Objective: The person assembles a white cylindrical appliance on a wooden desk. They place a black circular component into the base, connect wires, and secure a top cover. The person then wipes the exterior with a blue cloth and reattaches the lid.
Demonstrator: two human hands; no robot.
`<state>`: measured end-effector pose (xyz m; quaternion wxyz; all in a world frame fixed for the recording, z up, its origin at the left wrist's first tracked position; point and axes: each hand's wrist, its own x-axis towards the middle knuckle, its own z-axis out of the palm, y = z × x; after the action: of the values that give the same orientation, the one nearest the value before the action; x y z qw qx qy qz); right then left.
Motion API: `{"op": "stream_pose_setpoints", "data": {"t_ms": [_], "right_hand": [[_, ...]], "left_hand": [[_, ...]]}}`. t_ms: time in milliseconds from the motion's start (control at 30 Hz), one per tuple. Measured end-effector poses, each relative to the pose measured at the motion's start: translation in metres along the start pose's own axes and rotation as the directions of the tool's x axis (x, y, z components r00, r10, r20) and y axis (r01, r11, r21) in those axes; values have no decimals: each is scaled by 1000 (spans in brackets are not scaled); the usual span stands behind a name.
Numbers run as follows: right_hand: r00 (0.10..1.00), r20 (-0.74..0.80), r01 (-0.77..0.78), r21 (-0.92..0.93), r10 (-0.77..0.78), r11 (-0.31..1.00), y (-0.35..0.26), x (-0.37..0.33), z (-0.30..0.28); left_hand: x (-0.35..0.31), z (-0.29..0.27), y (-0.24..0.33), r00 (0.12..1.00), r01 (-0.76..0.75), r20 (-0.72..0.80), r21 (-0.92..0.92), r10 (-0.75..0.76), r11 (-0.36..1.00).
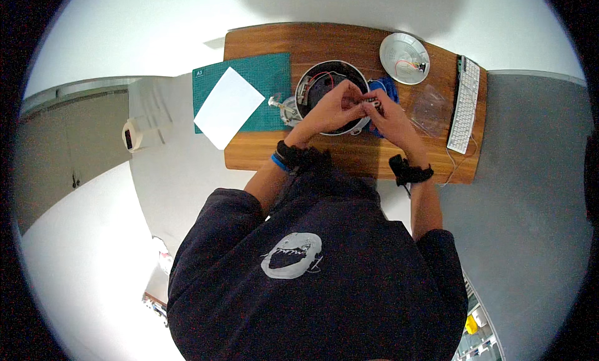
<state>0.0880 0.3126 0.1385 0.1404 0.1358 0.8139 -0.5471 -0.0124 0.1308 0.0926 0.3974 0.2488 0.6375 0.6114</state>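
Above the right rim of a round pot-like housing (302, 121), my left hand (337, 108) and my right hand (390, 119) meet with fingertips pinched together. Between them is a small dark and light piece (373, 102), mostly covered by the fingers, so its kind does not show. Inside the housing are a dark interior, a red wire (336, 73) and some small parts along the left wall. Something blue and crumpled (388, 85) lies just behind my right hand. To the left of the housing sits a small pale part with a round base (289, 111).
A white sheet of paper (229, 105) lies across a green cutting mat (274, 68) on the wooden table (262, 155). At the back right is a round white lid (399, 49) bearing a wire and a small component. A clear plastic bag (432, 108) and white keyboard (464, 105) occupy the right side.
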Motion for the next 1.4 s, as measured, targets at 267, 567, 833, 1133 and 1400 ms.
{"op": "stream_pose_setpoints", "data": {"t_ms": [267, 567, 833, 1133, 1400], "right_hand": [[935, -216, 220, -271, -282, 937, -21, 22, 49], [896, -133, 322, -461, -423, 827, -47, 27, 81], [842, -368, 199, -468, -394, 861, -56, 1, 56], [800, -392, 231, -498, -455, 836, -58, -21, 51], [749, -426, 269, -505, -507, 820, -59, -20, 52]], "left_hand": [[-36, -98, -85, 793, 146, -602, 334, 92, 931], [-34, -102, -164, 951, 129, -301, 156, -77, 979], [-32, -81, -53, 872, 103, -458, 513, 171, 852], [-11, -89, -40, 853, 88, -420, 701, 310, 708], [-12, -78, -30, 856, 93, -404, 734, 322, 673]]}}
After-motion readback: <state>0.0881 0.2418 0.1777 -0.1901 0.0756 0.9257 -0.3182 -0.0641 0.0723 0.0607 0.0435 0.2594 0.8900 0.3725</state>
